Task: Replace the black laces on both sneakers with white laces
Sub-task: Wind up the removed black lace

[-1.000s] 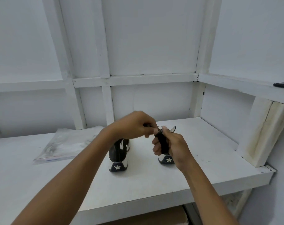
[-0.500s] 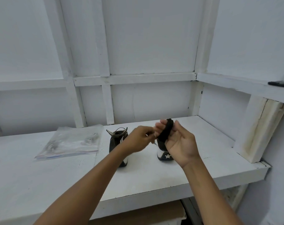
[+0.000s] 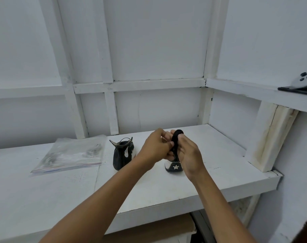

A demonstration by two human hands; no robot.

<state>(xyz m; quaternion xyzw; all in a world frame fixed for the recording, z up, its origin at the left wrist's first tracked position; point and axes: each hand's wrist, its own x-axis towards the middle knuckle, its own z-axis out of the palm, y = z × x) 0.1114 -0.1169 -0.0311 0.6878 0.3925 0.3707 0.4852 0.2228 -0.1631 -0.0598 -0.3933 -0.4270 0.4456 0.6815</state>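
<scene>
Two small black sneakers with white star heels stand on the white shelf (image 3: pixel 219 155). The left sneaker (image 3: pixel 122 156) is in full view, its tongue spread open and no lace visible. Only the heel of the right sneaker (image 3: pixel 174 167) shows below my hands. Above it, my right hand (image 3: pixel 190 155) grips a rolled bundle of black lace (image 3: pixel 177 135), whose top sticks out over the fingers. My left hand (image 3: pixel 153 148) meets it from the left and pinches the lace at the bundle's side.
A clear zip bag (image 3: pixel 70 153) with something pale inside lies flat at the left of the shelf. A higher ledge on the right carries a dark flat device (image 3: pixel 298 90) and a grey controller (image 3: pixel 304 79). Cardboard (image 3: pixel 158 230) sits under the shelf.
My hands have lifted slightly and shifted right, uncovering the left sneaker. The black lace bundle now stands upright in my right hand, with the left hand still working at it.
</scene>
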